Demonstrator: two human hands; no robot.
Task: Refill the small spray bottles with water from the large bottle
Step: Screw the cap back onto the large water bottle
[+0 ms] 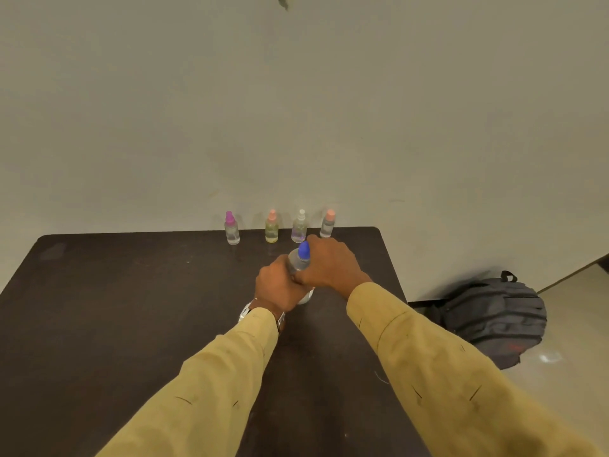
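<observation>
The large clear bottle with a blue cap stands on the dark table, mid-right. My left hand grips its body from the left. My right hand wraps around its neck just below the cap. Along the table's far edge stand several small spray bottles: one with a purple cap, one yellowish with a pink cap, one with a white cap and one with a peach cap. The lower part of the large bottle is hidden behind my hands.
A plain wall rises directly behind the table. A dark grey backpack lies on the floor to the right of the table. A watch shows at my left wrist.
</observation>
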